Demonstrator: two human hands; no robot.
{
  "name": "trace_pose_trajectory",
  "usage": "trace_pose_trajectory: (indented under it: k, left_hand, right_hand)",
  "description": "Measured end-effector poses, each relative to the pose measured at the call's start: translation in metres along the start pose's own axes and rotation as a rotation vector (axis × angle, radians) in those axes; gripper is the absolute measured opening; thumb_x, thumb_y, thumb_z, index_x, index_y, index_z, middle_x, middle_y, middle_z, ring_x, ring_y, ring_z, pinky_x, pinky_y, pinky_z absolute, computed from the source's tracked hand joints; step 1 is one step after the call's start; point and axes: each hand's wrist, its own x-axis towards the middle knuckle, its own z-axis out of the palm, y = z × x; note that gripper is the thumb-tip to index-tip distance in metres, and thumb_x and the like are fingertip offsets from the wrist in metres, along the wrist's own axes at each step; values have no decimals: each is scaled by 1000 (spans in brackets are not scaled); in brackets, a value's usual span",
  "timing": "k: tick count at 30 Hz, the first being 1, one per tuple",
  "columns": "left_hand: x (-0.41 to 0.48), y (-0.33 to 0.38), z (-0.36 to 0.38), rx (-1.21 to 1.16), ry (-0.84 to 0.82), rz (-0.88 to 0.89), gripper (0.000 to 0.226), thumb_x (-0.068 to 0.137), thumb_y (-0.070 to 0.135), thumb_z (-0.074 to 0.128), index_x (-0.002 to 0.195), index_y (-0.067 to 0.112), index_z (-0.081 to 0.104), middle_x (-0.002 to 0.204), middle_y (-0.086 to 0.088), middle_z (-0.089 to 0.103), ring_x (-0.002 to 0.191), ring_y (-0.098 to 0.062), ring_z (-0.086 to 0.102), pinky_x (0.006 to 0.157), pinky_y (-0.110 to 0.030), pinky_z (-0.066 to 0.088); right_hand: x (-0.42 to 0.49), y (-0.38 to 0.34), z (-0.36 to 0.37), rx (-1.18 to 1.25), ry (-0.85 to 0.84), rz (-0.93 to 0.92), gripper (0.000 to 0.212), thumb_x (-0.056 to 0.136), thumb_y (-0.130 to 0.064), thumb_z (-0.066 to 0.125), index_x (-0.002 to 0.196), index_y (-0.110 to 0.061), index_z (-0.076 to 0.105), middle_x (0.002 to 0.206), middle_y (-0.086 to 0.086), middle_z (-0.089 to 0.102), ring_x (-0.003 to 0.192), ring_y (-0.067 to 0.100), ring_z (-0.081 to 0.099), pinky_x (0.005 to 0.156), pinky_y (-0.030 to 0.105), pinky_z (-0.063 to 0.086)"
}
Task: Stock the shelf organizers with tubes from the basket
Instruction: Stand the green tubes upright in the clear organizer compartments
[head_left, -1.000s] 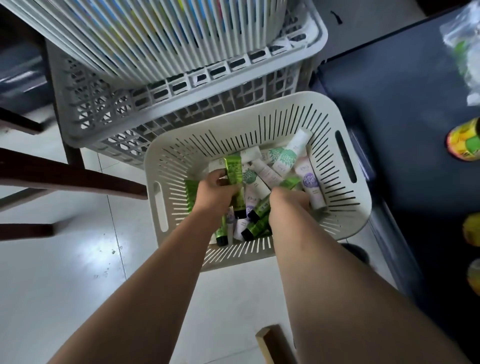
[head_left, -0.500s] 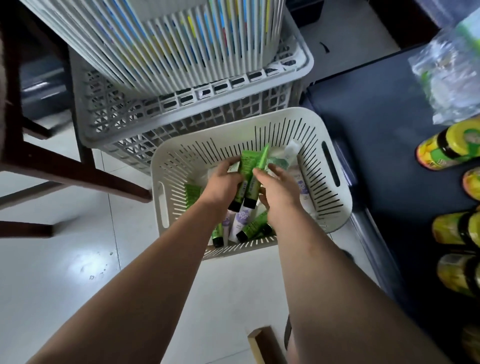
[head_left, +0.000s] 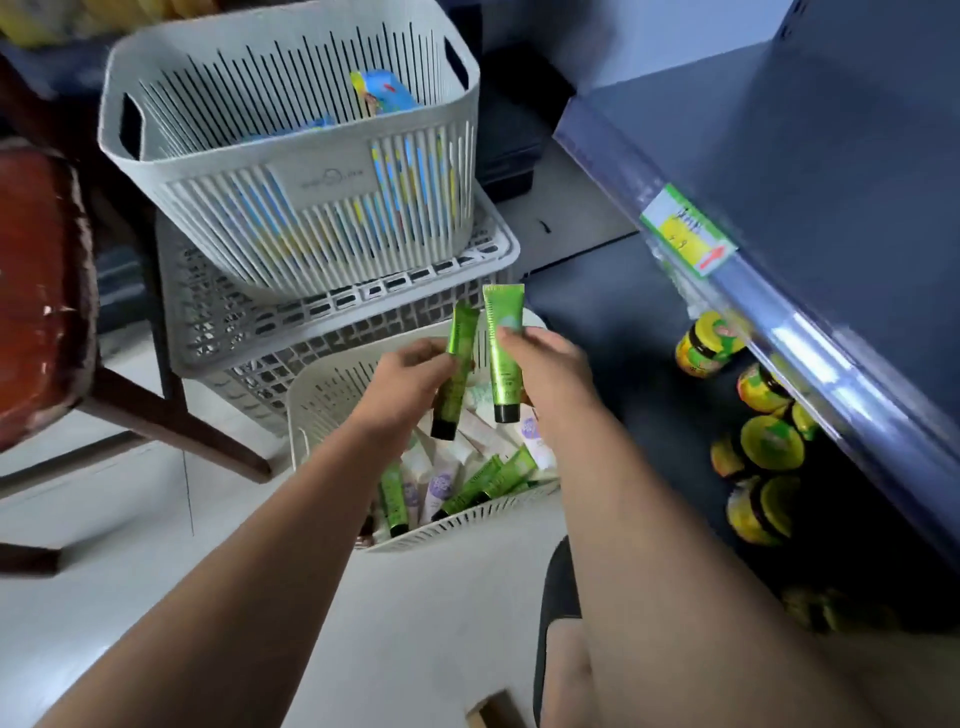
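A cream slotted basket (head_left: 311, 415) stands on the floor, holding several green, white and purple tubes (head_left: 483, 483). Above it, my left hand (head_left: 410, 384) grips a dark green tube (head_left: 457, 364) with its black cap pointing down. My right hand (head_left: 545, 364) pinches a lighter green tube (head_left: 503, 353), also cap down. The two tubes are held side by side, lifted over the basket's far half. No shelf organizers show in this view.
A second cream basket (head_left: 291, 156) with blue and yellow packets sits in a grey crate (head_left: 260, 332) behind. A blue shelf edge (head_left: 779, 312) with a price tag runs at right over yellow-lidded jars (head_left: 769, 441). A red wooden stool (head_left: 47, 291) is at left.
Both hands have risen out of the basket, each with a green tube. The camera has tilted up, bringing the shelf edge and the upper basket's inside into view.
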Motion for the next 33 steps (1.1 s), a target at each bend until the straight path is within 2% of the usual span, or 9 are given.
trace_pose_trajectory:
  k: [3, 8, 10, 13, 17, 23, 27, 29, 33]
  left_hand:
    - [-16, 39, 6, 43, -7, 109, 12, 97, 16, 66, 106, 10, 71, 99, -8, 78, 88, -18, 69, 80, -36, 53]
    - [-44, 105, 31, 5, -143, 289, 20, 96, 11, 67, 114, 6, 63, 103, -9, 78, 90, -21, 75, 72, -33, 57]
    - [-60, 133, 52, -22, -192, 358, 22, 95, 6, 66, 116, 8, 61, 97, -6, 77, 80, -17, 73, 64, -28, 57]
    - [-92, 173, 89, -39, -326, 463, 20, 93, 7, 69, 111, 13, 63, 94, -6, 74, 76, -20, 69, 70, -33, 57]
    - [-143, 218, 148, -49, -523, 600, 18, 91, 1, 69, 103, 13, 63, 87, -2, 73, 78, -17, 72, 67, -35, 61]
    - [-224, 246, 246, 27, -808, 697, 21, 91, -4, 68, 107, 9, 61, 92, -15, 57, 89, -21, 67, 71, -40, 63]
    - [-277, 240, 308, 58, -969, 713, 21, 91, -3, 69, 107, 9, 65, 91, -8, 67, 89, -20, 70, 72, -40, 63]
    - [-298, 233, 335, 82, -1018, 709, 20, 91, -2, 70, 109, 5, 66, 92, -13, 66, 87, -19, 70, 74, -41, 63]
    - [-340, 213, 385, 130, -1100, 714, 23, 88, -2, 73, 109, -4, 65, 94, -25, 61, 89, -27, 70, 86, -49, 62]
  right_hand:
    - [-17, -38, -16, -12, 28, -122, 15, 83, -32, 80, 78, -21, 71, 86, 4, 75, 79, 20, 66, 79, 41, 59]
    - [-69, -107, -59, -99, 73, -372, 27, 86, -29, 75, 94, -4, 68, 81, 5, 65, 73, 19, 62, 66, 40, 58]
    - [-95, -130, -86, -108, 104, -458, 25, 87, -25, 73, 97, -4, 66, 85, 8, 69, 76, 25, 66, 68, 41, 58]
    - [-140, -157, -138, -109, 180, -555, 17, 89, -18, 69, 93, -2, 64, 80, 9, 66, 76, 22, 64, 72, 45, 58]
    - [-209, -177, -214, -132, 324, -649, 2, 94, -13, 66, 95, -12, 66, 98, 19, 74, 95, 31, 74, 84, 47, 61]
    - [-307, -175, -309, -108, 507, -714, 6, 94, -10, 68, 91, -12, 64, 86, 8, 73, 77, 15, 71, 71, 32, 62]
    - [-370, -156, -361, -115, 670, -709, 7, 92, -11, 71, 92, -6, 66, 91, 22, 72, 75, 14, 71, 67, 28, 60]
    - [-400, -142, -386, -132, 767, -693, 14, 91, -11, 72, 95, 1, 66, 93, 23, 72, 77, 13, 71, 69, 29, 62]
    - [-456, -107, -431, -178, 967, -682, 14, 89, -16, 77, 79, -17, 66, 74, -5, 59, 69, 4, 61, 69, 30, 63]
